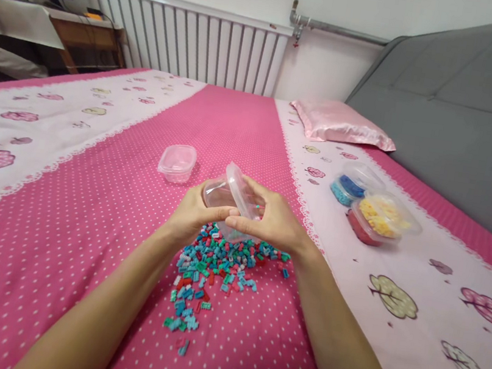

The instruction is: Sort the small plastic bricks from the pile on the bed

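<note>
My left hand point(196, 211) grips a clear plastic container point(221, 193) held above the bed. My right hand point(271, 219) pinches the container's clear lid point(240, 187), which stands tilted up at the container's mouth. Beneath both hands lies a loose pile of small blue, teal and red bricks point(215, 266) on the pink dotted bedsheet point(81, 234). The container looks empty.
Another clear empty tub point(177, 162) sits further back on the sheet. At the right are lidded tubs of blue bricks point(351, 185), yellow bricks point(385, 213) and red bricks point(362, 229). A pink pillow point(341, 123), a grey headboard point(459, 118) and a radiator point(188, 40) lie beyond.
</note>
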Tool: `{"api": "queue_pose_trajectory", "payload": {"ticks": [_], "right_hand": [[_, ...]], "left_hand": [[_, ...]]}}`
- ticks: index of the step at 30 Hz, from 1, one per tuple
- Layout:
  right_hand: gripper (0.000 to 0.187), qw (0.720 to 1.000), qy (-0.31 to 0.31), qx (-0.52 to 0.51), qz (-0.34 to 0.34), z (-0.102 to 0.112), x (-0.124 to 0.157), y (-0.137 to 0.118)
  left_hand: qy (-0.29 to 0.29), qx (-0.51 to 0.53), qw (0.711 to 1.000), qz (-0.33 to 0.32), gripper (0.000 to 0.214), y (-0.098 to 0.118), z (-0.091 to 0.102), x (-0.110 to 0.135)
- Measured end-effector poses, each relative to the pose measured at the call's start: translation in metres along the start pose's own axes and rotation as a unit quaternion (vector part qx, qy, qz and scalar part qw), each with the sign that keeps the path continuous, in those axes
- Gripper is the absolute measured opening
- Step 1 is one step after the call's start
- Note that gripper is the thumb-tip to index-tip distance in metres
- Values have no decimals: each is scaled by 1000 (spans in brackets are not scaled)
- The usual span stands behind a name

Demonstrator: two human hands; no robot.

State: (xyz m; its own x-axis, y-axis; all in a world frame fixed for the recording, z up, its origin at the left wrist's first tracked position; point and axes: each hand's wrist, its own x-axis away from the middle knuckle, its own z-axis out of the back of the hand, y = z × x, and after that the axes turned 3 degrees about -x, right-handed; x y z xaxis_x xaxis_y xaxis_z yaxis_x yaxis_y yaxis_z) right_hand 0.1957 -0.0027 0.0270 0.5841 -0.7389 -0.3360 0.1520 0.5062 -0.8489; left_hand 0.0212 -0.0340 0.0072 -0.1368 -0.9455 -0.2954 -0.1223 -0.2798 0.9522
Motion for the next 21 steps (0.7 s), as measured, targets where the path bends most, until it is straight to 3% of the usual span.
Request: {"api": "queue_pose_trajectory", "payload": {"ticks": [21], "right_hand": [[82, 999, -39, -1, 3, 1, -1, 10]], "left_hand": [[-26, 4, 999, 33, 38, 0, 1, 0]]}}
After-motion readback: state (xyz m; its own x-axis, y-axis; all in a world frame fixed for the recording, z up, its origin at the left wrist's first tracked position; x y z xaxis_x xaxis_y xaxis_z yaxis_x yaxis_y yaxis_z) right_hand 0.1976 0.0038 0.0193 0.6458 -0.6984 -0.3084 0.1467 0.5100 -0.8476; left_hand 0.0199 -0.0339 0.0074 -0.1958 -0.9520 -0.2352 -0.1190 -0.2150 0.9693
